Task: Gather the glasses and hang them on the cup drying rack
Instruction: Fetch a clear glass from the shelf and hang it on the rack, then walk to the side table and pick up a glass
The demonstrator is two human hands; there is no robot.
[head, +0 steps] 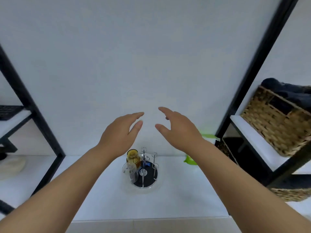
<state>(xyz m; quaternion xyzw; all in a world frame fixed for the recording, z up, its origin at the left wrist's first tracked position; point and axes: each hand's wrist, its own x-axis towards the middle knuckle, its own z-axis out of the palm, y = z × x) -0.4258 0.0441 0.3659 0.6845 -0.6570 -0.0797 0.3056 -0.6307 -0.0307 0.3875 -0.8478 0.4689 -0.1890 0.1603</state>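
Note:
The cup drying rack (148,175) stands on the white counter, a round black base with thin metal prongs. An amber glass (133,158) hangs on its far left prong and a clear glass (130,171) on its near left prong. The prongs on the right side carry nothing. My left hand (120,135) and my right hand (176,130) are both raised in front of the white wall, above and beyond the rack, fingers relaxed and spread, holding nothing. They face each other a short gap apart.
A green object (191,159) lies on the counter to the right, partly hidden by my right arm. Black-framed shelves flank both sides; the right one holds a wicker basket (276,125) with dark cloth. A pale object (11,165) sits at the left.

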